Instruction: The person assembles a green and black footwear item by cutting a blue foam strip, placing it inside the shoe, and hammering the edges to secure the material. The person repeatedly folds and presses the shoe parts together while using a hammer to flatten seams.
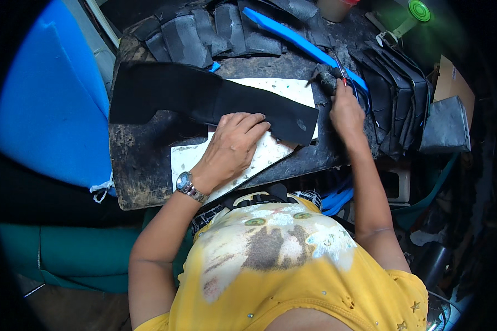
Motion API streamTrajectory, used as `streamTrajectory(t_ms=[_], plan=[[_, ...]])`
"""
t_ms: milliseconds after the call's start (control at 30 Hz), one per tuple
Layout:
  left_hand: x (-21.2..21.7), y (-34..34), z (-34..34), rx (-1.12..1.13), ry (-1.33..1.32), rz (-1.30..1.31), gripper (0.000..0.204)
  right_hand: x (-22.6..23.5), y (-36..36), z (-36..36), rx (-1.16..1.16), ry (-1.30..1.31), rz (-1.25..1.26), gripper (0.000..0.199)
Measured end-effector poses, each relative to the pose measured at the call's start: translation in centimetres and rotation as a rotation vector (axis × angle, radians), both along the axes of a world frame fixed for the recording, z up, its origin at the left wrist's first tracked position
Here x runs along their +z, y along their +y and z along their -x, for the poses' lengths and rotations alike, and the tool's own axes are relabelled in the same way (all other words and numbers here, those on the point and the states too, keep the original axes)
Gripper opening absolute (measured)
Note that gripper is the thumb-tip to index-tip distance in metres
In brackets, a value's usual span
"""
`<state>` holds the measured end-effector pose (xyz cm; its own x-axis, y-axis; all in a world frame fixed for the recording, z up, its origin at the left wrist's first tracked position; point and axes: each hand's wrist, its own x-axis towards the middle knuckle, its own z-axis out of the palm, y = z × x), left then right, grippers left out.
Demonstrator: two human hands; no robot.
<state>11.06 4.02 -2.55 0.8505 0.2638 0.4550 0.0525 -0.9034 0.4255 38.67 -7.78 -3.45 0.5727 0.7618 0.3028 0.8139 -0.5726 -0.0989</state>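
Your left hand [234, 144] lies flat, fingers spread, pinning the black fabric piece [204, 99] across the white cutting board [270, 151] so it stays put. Your right hand [345, 107] is closed round scissors [342, 71] at the fabric's far right end.

Packaging is scarce here. At the right edge of the frame, a flat brown cardboard box [453, 83] leans behind a dark grey pouch-like bag [446, 126]. At the top edge, the bottom of a beige tub with a red rim [335, 7] peeks in. No labels, signs or screens can be made out.
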Motion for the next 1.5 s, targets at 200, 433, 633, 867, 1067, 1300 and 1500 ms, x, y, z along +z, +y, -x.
streamTrajectory(t_ms=[200, 433, 633, 867, 1067, 1300, 1500], plan=[[-0.2, 1.0, 0.9, 0.013, 0.0, 0.11, 0.027, 6.6, -3.2, 4.2, 0.047, 0.781, -0.313, 0.058], [0.3, 2.0, 1.7, 0.051, -0.216, 0.185, 0.024, 3.7, -4.3, 9.9, 0.476, 0.297, 0.161, 0.047], [0.6, 2.3, 3.8, 0.62, -0.176, 0.355, 0.025, 5.2, -3.2, 9.5, 0.545, 0.224, 0.202, 0.044], [-1.8, 6.1, 0.6, 0.379, -0.249, 0.558, 0.022, 4.1, -0.2, 10.1, 0.599, 0.283, 0.245, 0.055], [-1.8, 5.1, -0.3, 0.259, -0.214, 0.735, 0.027, 6.0, -3.8, 9.9, 0.57, 0.351, 0.238, 0.054], [-2.2, 5.4, -0.3, 0.269, -0.179, 0.728, 0.028, 5.6, -1.8, 12.3, 0.507, 0.31, 0.03, 0.045], [-1.8, 5.4, -0.1, 0.276, -0.147, 0.662, 0.028, 5.5, -0.5, 12.3, 0.555, 0.327, -0.3, 0.048]])
